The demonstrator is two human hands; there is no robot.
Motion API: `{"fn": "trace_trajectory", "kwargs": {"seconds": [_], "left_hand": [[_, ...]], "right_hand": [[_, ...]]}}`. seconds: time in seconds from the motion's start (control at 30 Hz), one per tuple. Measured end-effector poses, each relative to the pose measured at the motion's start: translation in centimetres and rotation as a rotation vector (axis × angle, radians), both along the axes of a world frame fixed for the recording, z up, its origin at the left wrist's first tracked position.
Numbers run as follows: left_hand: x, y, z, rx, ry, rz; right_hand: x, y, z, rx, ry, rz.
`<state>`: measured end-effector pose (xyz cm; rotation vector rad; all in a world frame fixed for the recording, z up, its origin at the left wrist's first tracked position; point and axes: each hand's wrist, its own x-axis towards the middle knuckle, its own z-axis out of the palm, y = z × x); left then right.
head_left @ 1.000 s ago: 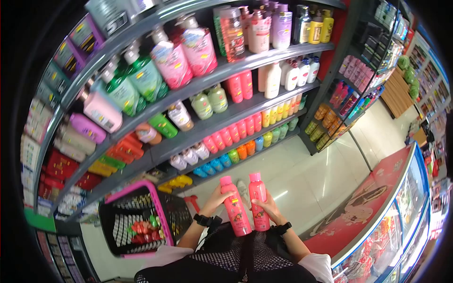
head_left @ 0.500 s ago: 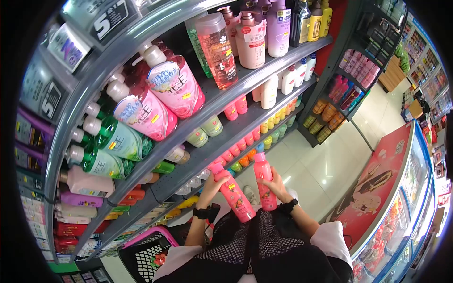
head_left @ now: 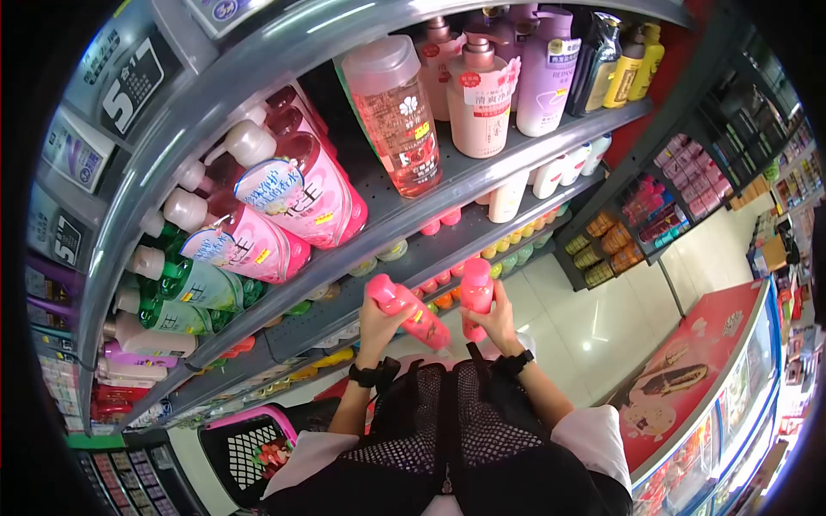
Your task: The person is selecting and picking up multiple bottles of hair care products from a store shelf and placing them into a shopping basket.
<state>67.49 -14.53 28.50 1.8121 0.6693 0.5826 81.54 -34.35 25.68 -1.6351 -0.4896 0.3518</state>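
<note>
Here, left hand point(head_left: 376, 329) tilting pink bottle point(head_left: 406, 309), right hand point(head_left: 496, 324) upright bottle point(head_left: 477, 297)

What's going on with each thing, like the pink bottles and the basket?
Left hand: gripping a pink bottle, tilted.
Right hand: gripping another pink bottle, upright.
Both bottles: caps on.
Shopping basket: on the floor, holding a few items.
Shelf pump bottles: standing, closed.

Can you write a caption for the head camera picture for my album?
In a shop aisle, left hand tilts one pink bottle; right hand holds another pink bottle upright.
</note>
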Motion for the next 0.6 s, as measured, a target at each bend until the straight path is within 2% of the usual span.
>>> {"fn": "trace_trajectory", "kwargs": {"seconds": [0.03,0.1,0.13,0.17,0.23,0.27,0.3,0.37,0.6], "left_hand": [[1.0,-0.3,1.1,0.012,-0.001,0.015],[2.8,-0.7,2.2,0.309,-0.035,0.027],[3.7,-0.7,2.1,0.195,-0.005,0.045],[4.3,-0.5,2.4,0.201,-0.008,0.048],[5.7,-0.4,3.1,-0.159,-0.101,-0.004],[6.5,0.1,2.1,-0.045,-0.199,-0.005],[7.2,0.2,2.3,-0.045,-0.206,-0.003],[8.1,0.5,2.6,0.143,-0.118,-0.087],[11.9,1.0,0.5,0.256,-0.148,-0.08]], "right_hand": [[1.4,0.5,-0.4,0.012,-0.001,0.015],[4.2,1.1,-0.9,0.017,-0.213,0.002],[5.4,1.4,-0.5,0.114,-0.179,0.026],[6.4,1.8,-0.1,0.119,-0.183,0.029],[8.0,2.3,2.0,0.015,-0.315,0.061],[8.4,2.4,3.6,-0.021,-0.338,0.063],[9.1,3.1,3.5,-0.02,-0.345,0.066],[9.8,4.3,2.8,0.085,-0.424,0.089],[12.5,7.3,1.5,0.062,-0.304,0.154]]}}
